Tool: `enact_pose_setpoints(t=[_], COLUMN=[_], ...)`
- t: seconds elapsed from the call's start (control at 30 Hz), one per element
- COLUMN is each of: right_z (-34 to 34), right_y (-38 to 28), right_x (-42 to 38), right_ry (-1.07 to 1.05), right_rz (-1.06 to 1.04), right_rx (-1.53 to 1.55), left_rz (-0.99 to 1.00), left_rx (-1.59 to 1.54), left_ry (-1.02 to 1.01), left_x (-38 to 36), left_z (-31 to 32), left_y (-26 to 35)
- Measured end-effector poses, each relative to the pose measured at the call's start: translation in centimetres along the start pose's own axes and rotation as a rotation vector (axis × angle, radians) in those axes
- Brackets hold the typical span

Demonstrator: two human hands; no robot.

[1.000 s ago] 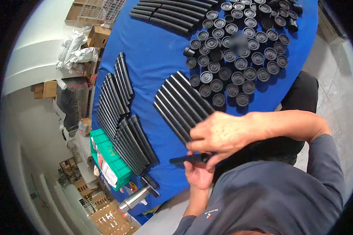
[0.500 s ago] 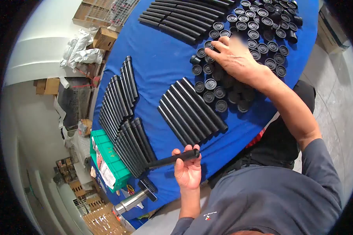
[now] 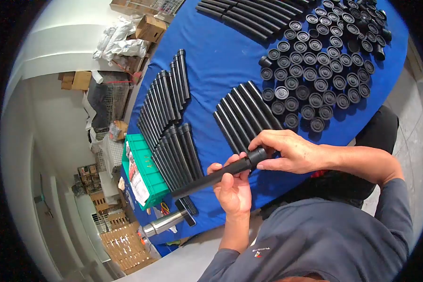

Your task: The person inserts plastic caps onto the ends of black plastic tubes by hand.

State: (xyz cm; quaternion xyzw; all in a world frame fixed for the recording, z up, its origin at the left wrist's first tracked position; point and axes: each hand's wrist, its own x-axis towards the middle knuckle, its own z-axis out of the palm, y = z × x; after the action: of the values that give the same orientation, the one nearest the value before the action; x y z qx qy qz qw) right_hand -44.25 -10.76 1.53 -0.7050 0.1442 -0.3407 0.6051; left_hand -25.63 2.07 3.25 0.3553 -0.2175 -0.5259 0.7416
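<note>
My left hand (image 3: 235,195) is closed around a long black tube (image 3: 199,184) that slants down to the left in front of me. At the tube's upper right end, my right hand (image 3: 293,152) grips a black cap (image 3: 257,157) between thumb and fingers, the cap sitting right at the tube's mouth. Just beyond my hands lies a row of plain black tubes (image 3: 246,115). Many round black caps (image 3: 309,74) with ringed faces are spread over the blue cloth (image 3: 211,70) at the upper right. Tubes with wider ends (image 3: 162,101) lie in overlapping rows to the left.
A green plastic crate (image 3: 160,189) stands at the table's left edge. Near it are a shiny metal cylinder (image 3: 164,223) and a dark flat object (image 3: 188,214). More black tubes (image 3: 246,21) lie at the far side. Cardboard boxes (image 3: 150,28) are beyond the table.
My right hand has moved from among the caps down to the tube and now holds a cap at its end. My left hand still holds the tube. The view has shifted.
</note>
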Motion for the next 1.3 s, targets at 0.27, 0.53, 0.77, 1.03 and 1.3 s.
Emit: enact_pose_setpoints(t=[0.27,0.53,0.77,1.03,1.3], right_z=[0.0,0.8,1.2,1.2,0.7], right_y=[0.0,1.0,1.3,1.4,1.6], right_x=[-0.4,-0.9,-1.3,-1.1,-0.7], right_ry=[0.031,0.064,0.024,0.005,0.015], right_rz=[-0.079,-0.161,-0.076,-0.059,-0.047], right_rx=[-0.02,-0.097,-0.078,-0.129,-0.136], left_rz=[0.052,0.036,0.037,0.003,-0.039], left_rx=[0.182,0.18,0.084,0.144,0.16], left_ry=[0.029,0.074,0.144,0.162,0.093], left_x=[0.1,-0.1,-0.6,-0.6,0.4], left_z=[1.2,1.0,0.8,-0.2,-0.2], left_y=[-0.5,-1.2,-2.3,-2.5,-0.9])
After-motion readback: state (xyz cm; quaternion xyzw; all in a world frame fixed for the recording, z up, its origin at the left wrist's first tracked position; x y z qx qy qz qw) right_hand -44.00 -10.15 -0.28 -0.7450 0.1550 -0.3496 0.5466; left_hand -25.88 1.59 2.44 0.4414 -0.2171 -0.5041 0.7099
